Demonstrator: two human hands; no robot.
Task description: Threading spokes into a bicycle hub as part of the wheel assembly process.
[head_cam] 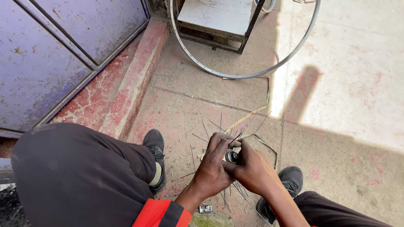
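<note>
Both hands meet low in the middle of the view, between the person's knees, around a small shiny metal wheel hub (pixel 231 156) from which thin grey steel spokes (pixel 221 126) fan out in all directions. The left hand (pixel 212 166) curls its fingers (pixel 222 139) over the far side of the hub, pressed together in a grip; the right hand (pixel 252 170) closes on the near right side, its thumb and fingers pinching at the hub, though exactly what they nip is hidden.

The risks, as I judge them, come from the spokes. They are stiff, slender and loose at their outer ends, so one could spring and jab a palm or bend if the hub twists. The smooth hub might slip from the grip, and a small part could drop onto the rough, stained reddish concrete floor (pixel 185 84) among the scattered bits.

Farther off, a bare silver metal wheel rim (pixel 235 75), thin and round, stands against a dark-framed stand. Black shoes (pixel 155 145) flank the work.
</note>
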